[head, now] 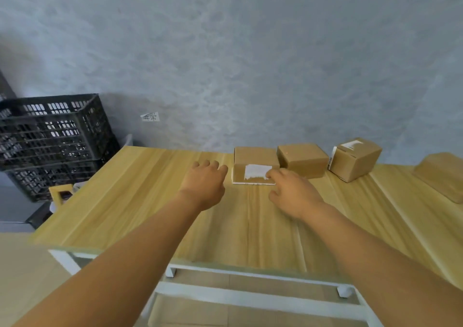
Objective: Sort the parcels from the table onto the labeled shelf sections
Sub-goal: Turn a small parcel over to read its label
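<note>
Both hands reach for the labelled cardboard box (pixel 254 165) at the desk's (pixel 140 196) far edge: the left hand (pixel 204 184) hangs loose and empty beside it, the right hand (pixel 292 192) fingers its label (grip unclear). A one-sided pull could slide it into the neighbouring box (pixel 302 160).

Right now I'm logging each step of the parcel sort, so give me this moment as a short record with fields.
surface: wooden table
parcels on table: four cardboard boxes
nearest parcel: flat box with white label
other parcels: plain box; taller labelled box; flat parcel at right edge
left hand: open, just left of the flat box, holding nothing
right hand: fingertip at the box's label, no grip yet
background: black crates stacked at left
shelf: not in view
</note>
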`<state>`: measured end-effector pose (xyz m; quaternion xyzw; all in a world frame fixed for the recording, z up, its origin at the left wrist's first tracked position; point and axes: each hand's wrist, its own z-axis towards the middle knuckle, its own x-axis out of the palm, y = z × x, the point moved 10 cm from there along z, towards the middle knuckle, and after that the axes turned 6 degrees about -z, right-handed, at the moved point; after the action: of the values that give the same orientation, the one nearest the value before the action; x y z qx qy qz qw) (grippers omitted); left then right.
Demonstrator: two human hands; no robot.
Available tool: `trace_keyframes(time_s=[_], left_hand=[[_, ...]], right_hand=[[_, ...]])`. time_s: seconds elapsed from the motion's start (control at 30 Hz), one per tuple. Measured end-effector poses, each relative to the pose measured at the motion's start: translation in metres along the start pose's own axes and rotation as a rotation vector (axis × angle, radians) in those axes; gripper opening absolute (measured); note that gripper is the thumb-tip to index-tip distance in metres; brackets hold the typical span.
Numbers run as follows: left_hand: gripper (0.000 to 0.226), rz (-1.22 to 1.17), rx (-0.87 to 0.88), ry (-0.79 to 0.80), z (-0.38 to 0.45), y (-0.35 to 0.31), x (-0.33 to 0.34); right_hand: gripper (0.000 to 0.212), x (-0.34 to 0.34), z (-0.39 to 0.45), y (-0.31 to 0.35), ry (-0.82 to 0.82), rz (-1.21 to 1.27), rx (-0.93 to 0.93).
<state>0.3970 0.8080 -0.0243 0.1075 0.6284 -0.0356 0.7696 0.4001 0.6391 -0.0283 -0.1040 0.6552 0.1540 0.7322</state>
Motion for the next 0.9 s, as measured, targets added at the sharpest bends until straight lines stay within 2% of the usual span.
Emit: trace_keyframes(time_s=[0.17, 0.3, 0.43, 0.63, 0.9], left_hand=[[0.032, -0.013, -0.004, 0.005, 0.044, 0.015, 0.018], [0.032, -0.029, -0.021, 0.029, 0.07, 0.021, 0.034], [0.029, -0.069, -0.048, 0.007, 0.087, 0.032, 0.042], [0.033, -0.132, -0.09, -0.009, 0.097, 0.048, 0.061], [0.039, -0.302, -0.118, -0.038, 0.113, 0.057, 0.081]], right_hand=[[0.039, 0.0, 0.052, -0.022, -0.009, 0.116, 0.059], [0.045, 0.007, 0.089, -0.032, -0.009, 0.175, 0.03], [0.055, 0.025, 0.12, -0.028, 0.073, 0.158, -0.046], [0.063, 0.052, 0.142, -0.027, 0.142, 0.114, -0.054], [0.049, 0.058, 0.152, -0.044, 0.014, 0.265, 0.095]])
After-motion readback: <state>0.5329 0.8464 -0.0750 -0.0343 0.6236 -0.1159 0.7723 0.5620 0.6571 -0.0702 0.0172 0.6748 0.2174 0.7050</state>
